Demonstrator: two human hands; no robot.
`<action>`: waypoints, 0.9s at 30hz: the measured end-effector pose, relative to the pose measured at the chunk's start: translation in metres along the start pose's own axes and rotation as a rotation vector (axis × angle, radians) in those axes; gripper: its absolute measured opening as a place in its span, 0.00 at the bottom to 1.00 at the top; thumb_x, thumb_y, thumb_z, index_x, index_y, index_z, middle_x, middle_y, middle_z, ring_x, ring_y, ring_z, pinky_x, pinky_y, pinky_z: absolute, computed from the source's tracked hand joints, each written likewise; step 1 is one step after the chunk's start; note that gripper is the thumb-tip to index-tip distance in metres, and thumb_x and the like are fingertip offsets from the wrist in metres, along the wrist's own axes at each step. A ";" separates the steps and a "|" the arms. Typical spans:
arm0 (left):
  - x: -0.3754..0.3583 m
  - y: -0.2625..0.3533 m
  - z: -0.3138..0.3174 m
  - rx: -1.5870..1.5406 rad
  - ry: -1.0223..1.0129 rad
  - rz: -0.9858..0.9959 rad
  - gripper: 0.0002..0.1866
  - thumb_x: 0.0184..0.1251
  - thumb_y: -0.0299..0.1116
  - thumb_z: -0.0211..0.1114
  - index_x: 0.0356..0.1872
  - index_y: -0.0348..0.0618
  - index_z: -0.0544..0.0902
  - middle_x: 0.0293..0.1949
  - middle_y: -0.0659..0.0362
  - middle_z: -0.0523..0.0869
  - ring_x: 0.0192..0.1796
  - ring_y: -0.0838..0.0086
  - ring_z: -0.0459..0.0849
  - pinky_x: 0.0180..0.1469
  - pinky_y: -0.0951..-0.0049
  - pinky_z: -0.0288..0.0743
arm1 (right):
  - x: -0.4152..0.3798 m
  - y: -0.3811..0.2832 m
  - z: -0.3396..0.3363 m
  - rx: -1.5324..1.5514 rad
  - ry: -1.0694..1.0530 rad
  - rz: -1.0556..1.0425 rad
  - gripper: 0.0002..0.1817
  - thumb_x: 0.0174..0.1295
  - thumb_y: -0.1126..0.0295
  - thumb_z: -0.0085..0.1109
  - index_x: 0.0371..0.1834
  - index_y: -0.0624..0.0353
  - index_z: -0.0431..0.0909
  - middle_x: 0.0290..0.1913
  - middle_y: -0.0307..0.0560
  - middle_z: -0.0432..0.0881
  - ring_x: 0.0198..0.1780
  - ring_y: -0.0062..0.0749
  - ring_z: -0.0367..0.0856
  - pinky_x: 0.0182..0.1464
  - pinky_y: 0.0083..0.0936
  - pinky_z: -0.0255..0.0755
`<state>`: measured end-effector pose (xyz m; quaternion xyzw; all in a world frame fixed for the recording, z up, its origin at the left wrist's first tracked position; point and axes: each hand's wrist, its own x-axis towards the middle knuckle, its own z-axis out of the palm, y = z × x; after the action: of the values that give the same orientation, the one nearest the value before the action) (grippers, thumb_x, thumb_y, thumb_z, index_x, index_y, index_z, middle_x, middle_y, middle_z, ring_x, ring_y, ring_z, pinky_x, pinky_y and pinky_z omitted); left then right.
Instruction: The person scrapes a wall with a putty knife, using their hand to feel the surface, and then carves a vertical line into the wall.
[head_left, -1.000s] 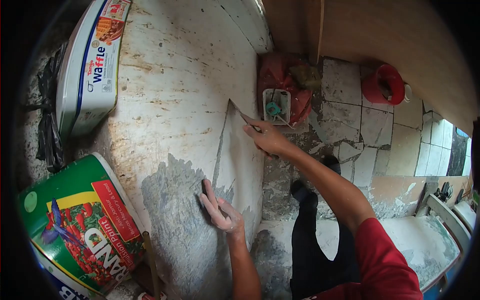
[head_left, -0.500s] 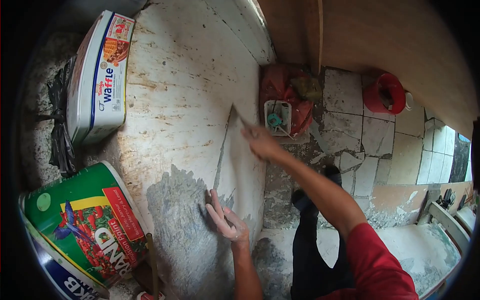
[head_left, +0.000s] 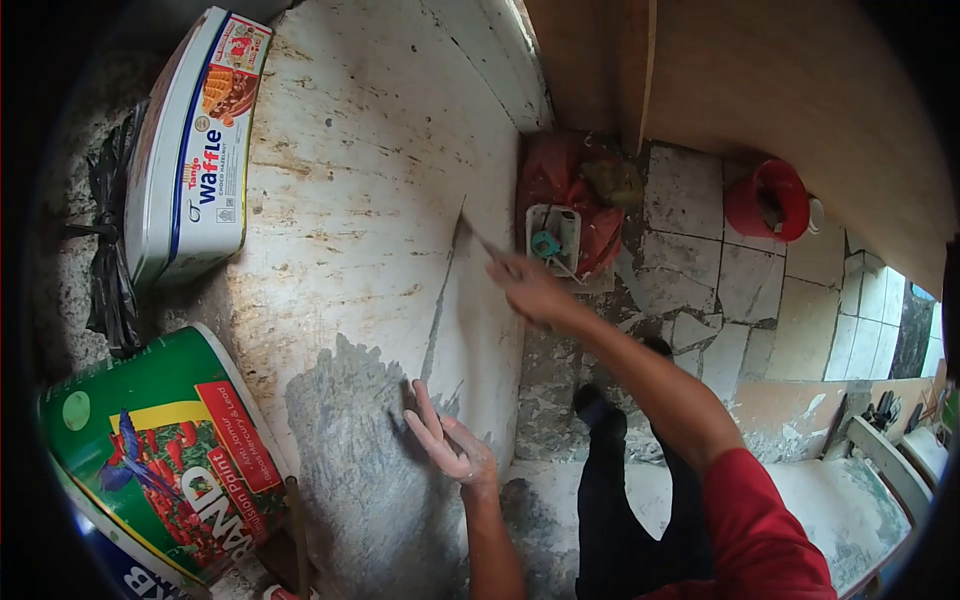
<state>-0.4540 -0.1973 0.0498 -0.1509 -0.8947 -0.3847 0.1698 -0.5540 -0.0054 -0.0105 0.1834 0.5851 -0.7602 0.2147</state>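
My right hand [head_left: 530, 292] is wrapped round the handle of a scraper [head_left: 482, 240]. The blade's tip is at the white wall surface [head_left: 370, 180], at the upper end of a thin dark grey strip [head_left: 440, 300]. Lower down, my left hand [head_left: 452, 445] has its fingers stretched out, fingertips over the edge of a rough grey patch [head_left: 360, 450] where the white coat is gone. Pale dust covers the left fingers. Brown streaks and small spots mark the white surface to the left of the scraper.
On the left are a waffle tin [head_left: 200, 150], a black plastic bag [head_left: 115, 240] and a green paint bucket [head_left: 165, 450]. A white tub [head_left: 568, 235] with a turquoise item sits by red plastic [head_left: 605, 255]. A red bucket [head_left: 768, 205] stands on the broken tile floor [head_left: 685, 190].
My right hand with the scraper has moved slightly right and down in view. My left hand stays nearly in place. The whole view has shifted a little.
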 end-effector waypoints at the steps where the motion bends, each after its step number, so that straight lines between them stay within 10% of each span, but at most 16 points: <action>1: -0.001 0.001 0.000 -0.006 -0.011 0.000 0.27 0.76 0.25 0.39 0.71 0.30 0.44 0.65 0.35 0.66 0.69 0.50 0.65 0.70 0.54 0.57 | 0.029 -0.005 -0.005 0.041 0.047 -0.007 0.29 0.70 0.55 0.47 0.72 0.52 0.59 0.13 0.35 0.65 0.10 0.18 0.62 0.11 0.21 0.60; 13: -0.039 0.007 0.002 -0.066 -0.023 -0.175 0.27 0.76 0.26 0.40 0.71 0.29 0.44 0.65 0.33 0.66 0.68 0.50 0.67 0.69 0.55 0.59 | 0.057 -0.006 -0.027 0.057 0.106 -0.052 0.28 0.70 0.56 0.47 0.70 0.53 0.61 0.13 0.35 0.68 0.08 0.19 0.63 0.11 0.21 0.61; 18: -0.039 0.002 0.004 0.113 -0.028 -0.063 0.28 0.74 0.24 0.39 0.72 0.34 0.44 0.62 0.33 0.70 0.31 0.68 0.81 0.31 0.75 0.74 | 0.089 -0.006 -0.036 0.011 0.135 -0.096 0.27 0.70 0.58 0.48 0.69 0.56 0.63 0.12 0.35 0.68 0.08 0.19 0.63 0.11 0.21 0.61; 23: -0.047 0.008 0.008 0.098 -0.039 -0.135 0.28 0.73 0.24 0.39 0.71 0.32 0.43 0.61 0.31 0.70 0.55 0.44 0.79 0.50 0.62 0.76 | 0.052 -0.015 -0.037 -0.054 0.051 -0.111 0.25 0.70 0.59 0.48 0.68 0.56 0.65 0.13 0.35 0.69 0.09 0.19 0.64 0.12 0.21 0.62; 27: -0.062 0.021 0.015 -0.070 -0.098 -0.275 0.27 0.75 0.25 0.39 0.70 0.26 0.42 0.66 0.34 0.64 0.68 0.49 0.65 0.70 0.56 0.57 | 0.119 -0.014 -0.057 -0.087 0.203 -0.103 0.18 0.69 0.57 0.48 0.53 0.58 0.75 0.15 0.36 0.67 0.10 0.22 0.64 0.13 0.24 0.64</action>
<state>-0.3931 -0.1805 0.0274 -0.0512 -0.9000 -0.4277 0.0664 -0.6602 0.0394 -0.0765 0.2195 0.6448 -0.7218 0.1226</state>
